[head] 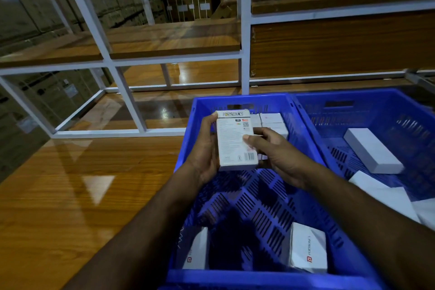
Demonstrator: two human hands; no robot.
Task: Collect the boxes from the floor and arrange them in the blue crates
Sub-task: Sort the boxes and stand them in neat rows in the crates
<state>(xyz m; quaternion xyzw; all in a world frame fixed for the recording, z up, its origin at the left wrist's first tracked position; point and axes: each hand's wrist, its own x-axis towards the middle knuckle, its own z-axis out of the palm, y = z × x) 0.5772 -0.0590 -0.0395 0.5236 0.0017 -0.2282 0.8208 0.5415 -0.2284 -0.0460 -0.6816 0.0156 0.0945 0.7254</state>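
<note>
Two boxes (308, 247): lie low in the frame, on the near crate (259, 207) floor.
Held box (236, 141): mid-frame above that crate; looks light, stiff, smooth card.
Left hand (207, 148): clasps its left edge.
Right hand (275, 153): thumb pinches its right edge.
Best hold: opposite long edges.
</note>
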